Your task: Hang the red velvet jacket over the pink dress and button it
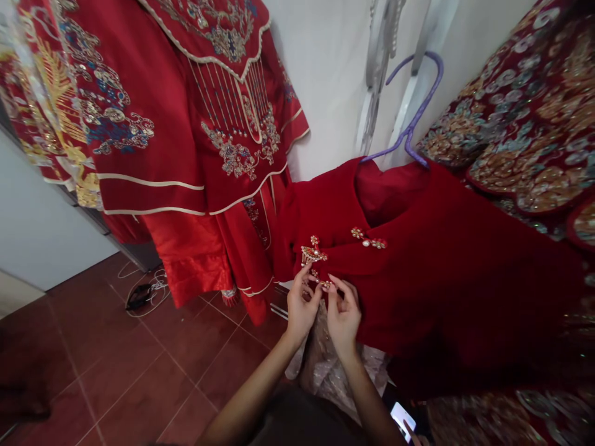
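A red velvet dress (400, 272) hangs on a purple hanger (411, 127) in front of me. My left hand (301, 308) and my right hand (344, 313) meet at its edge, fingertips pinched on a small beaded frog button (326, 284). Part of that button is hidden by my fingers. Just above my left fingers sits a fan-shaped beaded ornament (313, 253) with pearls. Another flower-shaped beaded closure (368, 238) lies by the neckline.
At left hang embroidered red jackets (153, 111) with cream trim. Sequined garments (534, 118) crowd the right side. Clear plastic wrapping (325, 359) lies below my hands. A lit phone (402, 419) with a finger on it is at the bottom. Cables (149, 291) lie on the tiled floor (139, 359).
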`<state>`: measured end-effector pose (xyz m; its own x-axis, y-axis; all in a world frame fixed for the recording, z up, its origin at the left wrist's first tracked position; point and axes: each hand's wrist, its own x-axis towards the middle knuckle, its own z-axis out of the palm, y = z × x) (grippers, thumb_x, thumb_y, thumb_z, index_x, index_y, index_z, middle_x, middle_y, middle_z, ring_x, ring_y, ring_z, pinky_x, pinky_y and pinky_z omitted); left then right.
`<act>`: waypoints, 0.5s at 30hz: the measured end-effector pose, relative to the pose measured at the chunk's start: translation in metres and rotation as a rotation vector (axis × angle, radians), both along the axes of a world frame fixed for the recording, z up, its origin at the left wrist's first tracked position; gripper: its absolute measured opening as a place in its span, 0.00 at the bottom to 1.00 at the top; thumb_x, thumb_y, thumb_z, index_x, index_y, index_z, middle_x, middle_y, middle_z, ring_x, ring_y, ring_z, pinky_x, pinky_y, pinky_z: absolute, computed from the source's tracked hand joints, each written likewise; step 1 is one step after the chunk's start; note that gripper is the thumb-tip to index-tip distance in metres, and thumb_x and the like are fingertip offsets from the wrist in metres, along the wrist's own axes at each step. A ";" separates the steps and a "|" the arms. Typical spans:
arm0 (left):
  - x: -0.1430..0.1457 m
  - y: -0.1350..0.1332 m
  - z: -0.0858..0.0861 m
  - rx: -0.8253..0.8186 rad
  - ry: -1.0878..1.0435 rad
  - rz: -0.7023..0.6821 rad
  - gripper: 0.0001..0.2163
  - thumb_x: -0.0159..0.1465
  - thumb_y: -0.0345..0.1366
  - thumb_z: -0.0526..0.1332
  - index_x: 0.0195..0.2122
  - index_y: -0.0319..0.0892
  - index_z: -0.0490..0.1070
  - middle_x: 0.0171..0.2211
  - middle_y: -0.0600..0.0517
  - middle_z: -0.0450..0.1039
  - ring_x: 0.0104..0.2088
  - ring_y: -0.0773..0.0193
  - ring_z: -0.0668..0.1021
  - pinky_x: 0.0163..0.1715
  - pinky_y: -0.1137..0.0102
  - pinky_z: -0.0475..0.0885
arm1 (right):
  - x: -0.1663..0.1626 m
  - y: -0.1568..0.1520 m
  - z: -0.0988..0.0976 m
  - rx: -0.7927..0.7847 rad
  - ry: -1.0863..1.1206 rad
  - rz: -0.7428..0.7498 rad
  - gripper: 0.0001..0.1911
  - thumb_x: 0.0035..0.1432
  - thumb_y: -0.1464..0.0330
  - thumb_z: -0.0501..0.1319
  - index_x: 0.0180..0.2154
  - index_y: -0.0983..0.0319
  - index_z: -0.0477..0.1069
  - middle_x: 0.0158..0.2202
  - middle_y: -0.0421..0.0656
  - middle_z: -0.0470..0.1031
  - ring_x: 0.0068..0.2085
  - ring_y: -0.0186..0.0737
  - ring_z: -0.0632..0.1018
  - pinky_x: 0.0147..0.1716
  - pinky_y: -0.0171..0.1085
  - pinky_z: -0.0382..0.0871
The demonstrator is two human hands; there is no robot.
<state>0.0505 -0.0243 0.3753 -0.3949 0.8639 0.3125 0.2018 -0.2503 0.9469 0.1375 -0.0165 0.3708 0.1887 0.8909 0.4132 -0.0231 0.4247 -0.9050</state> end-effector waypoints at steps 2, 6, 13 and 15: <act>0.000 0.001 0.001 0.002 0.031 0.015 0.23 0.61 0.35 0.62 0.58 0.44 0.63 0.40 0.50 0.70 0.25 0.73 0.69 0.27 0.75 0.67 | 0.001 0.007 0.002 -0.009 -0.014 0.014 0.13 0.63 0.62 0.56 0.46 0.61 0.72 0.46 0.50 0.71 0.46 0.42 0.77 0.46 0.44 0.76; -0.002 0.002 0.004 0.014 0.000 0.023 0.17 0.64 0.37 0.60 0.54 0.42 0.66 0.38 0.50 0.72 0.26 0.71 0.70 0.27 0.76 0.67 | 0.005 0.016 0.000 -0.034 -0.015 0.058 0.14 0.63 0.62 0.57 0.45 0.61 0.72 0.47 0.50 0.71 0.44 0.41 0.77 0.45 0.44 0.77; -0.005 0.005 0.004 -0.027 -0.037 0.028 0.08 0.60 0.37 0.63 0.39 0.40 0.70 0.33 0.52 0.74 0.26 0.70 0.73 0.28 0.76 0.68 | 0.003 0.013 0.003 -0.040 0.003 0.113 0.13 0.62 0.61 0.58 0.43 0.61 0.74 0.44 0.49 0.72 0.44 0.41 0.78 0.45 0.43 0.77; -0.007 0.006 0.005 -0.048 -0.036 0.027 0.09 0.59 0.38 0.63 0.39 0.40 0.72 0.30 0.52 0.75 0.25 0.70 0.73 0.28 0.76 0.68 | 0.003 0.013 0.004 -0.046 0.001 0.099 0.13 0.62 0.61 0.58 0.44 0.61 0.74 0.44 0.49 0.72 0.44 0.41 0.78 0.43 0.42 0.77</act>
